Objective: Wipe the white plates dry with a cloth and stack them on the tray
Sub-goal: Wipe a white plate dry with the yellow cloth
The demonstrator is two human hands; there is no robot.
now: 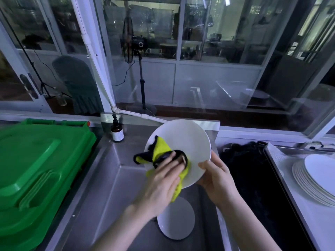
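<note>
At the far left a green bin [36, 169] sits beside the sink [108, 182], and a brown bottle [117, 132] stands at the sink's far corner. Neither matters to the wipe.

Over the basin, the left hand [163, 180] lies flat with its fingers fairly straight. It presses the yellow cloth [161, 148] against the face of the plate [188, 138]. The plate is held up above the sink, its face tilted toward the person. The right hand [215, 178] grips the plate's near right rim, thumb on the face and fingers curled behind.

The step in hand looks like drying the plate's face. To do it well:
- Spread the bunched cloth so more of it meets the surface.
- Sweep from the centre out to the rim.
- Turn the plate in the right hand so the patch under the thumb gets wiped too, then dry the back.
- Keep the grip firm, because a wet rim may slip and a second plate [176, 220] lies in the sink right below.

At the right, the stack [311, 180] sits on the tray [284, 160], well apart from both hands. That is where this plate belongs once it is dry.
</note>
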